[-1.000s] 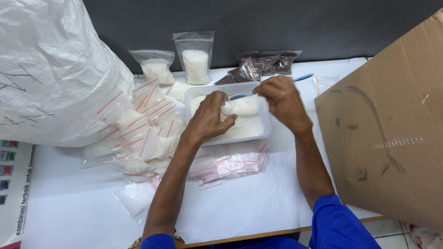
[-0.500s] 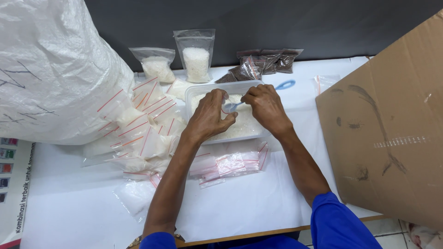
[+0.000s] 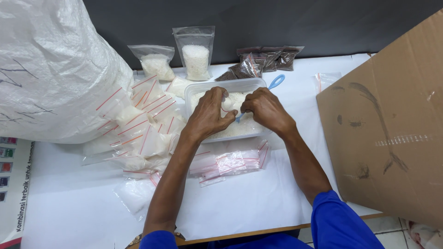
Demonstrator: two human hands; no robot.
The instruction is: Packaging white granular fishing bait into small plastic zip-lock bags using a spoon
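1. Your left hand [image 3: 210,115] pinches a small clear zip bag [image 3: 229,102] by its mouth, above the clear tub [image 3: 201,89] of white granules [image 3: 247,127] at frame centre. If that pinch slackens, the mouth may close or the bag may drop into the tub.
2. Your right hand [image 3: 265,108] is closed around the blue scoop [image 3: 276,82], whose bowl end is hidden under your fingers. A tilted scoop would likely shed granules outside the bag.
3. Both wrists rest at the tub's near rim. Pressing down there could tip the tub toward you.
4. Empty red-striped bags [image 3: 233,161] lie just below the tub; spilled grains could contaminate them.
5. Filled bags [image 3: 138,124] are heaped left of centre against the white sack [image 3: 50,69]; the heap may slide.
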